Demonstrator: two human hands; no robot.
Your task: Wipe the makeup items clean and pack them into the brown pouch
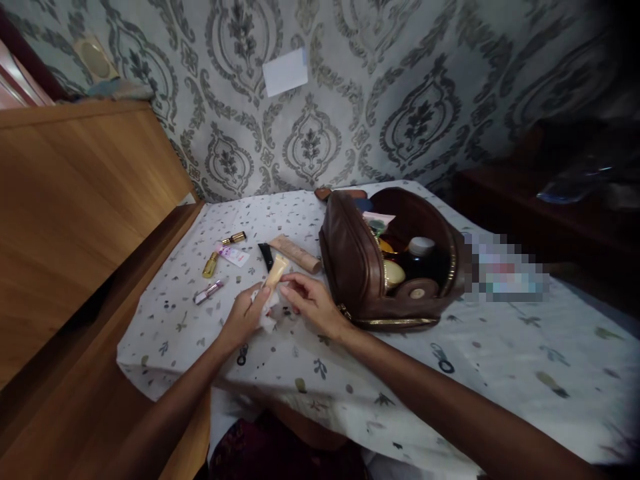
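Note:
My left hand is closed around a cream-coloured squeeze tube, its flat end pointing up and away. A crumpled white tissue is bunched in the same hand, against the lower part of the tube. My right hand is just right of the tube, fingers bent and thumb close to the fingertips; what they pinch, if anything, is too small to make out. Beyond the hands lie a black tube and a beige tube. The open brown toiletry bag stands close to my right hand.
Left on the patterned tablecloth lie a yellow vial, a gold-capped dark vial, a white-purple tube and a clear pink-tinted tube. A white-capped bottle sits inside the bag. A wooden panel borders the left.

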